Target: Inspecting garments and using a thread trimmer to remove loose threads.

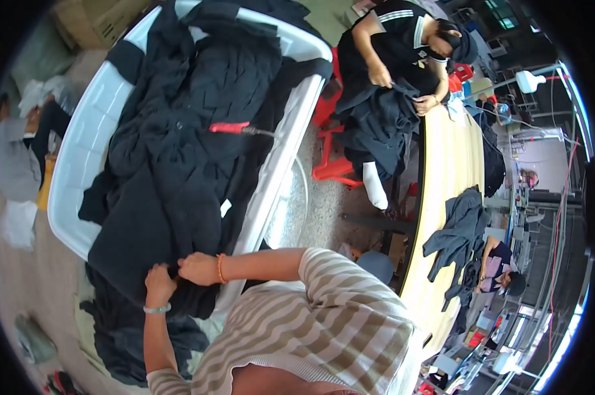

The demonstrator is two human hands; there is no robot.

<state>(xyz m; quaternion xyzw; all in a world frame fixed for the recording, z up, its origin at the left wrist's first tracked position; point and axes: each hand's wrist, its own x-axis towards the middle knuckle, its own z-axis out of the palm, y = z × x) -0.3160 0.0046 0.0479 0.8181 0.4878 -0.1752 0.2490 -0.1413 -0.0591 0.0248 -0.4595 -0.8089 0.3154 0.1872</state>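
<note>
Black garments (179, 125) are heaped in a large white plastic tub (95, 135). A black garment (136, 227) lies over the tub's near end, its cloth bunched between my hands. My left hand (160, 284), with a pale bracelet at the wrist, is closed on the edge of this cloth. Right beside it my right hand (198, 268), with an orange band, pinches the same garment. The fingertips of both hands are partly hidden. On the heap lies a red-handled tool (229, 127) with a thin metal end. A small white tag (225, 208) shows on the cloth.
More black garments (136, 336) lie below the tub's near end. At the right, a co-worker (409, 59) handles dark cloth beside a long pale table (452, 145). Black clothes (458, 230) lie on that table. A red stool (330, 158) stands between tub and table.
</note>
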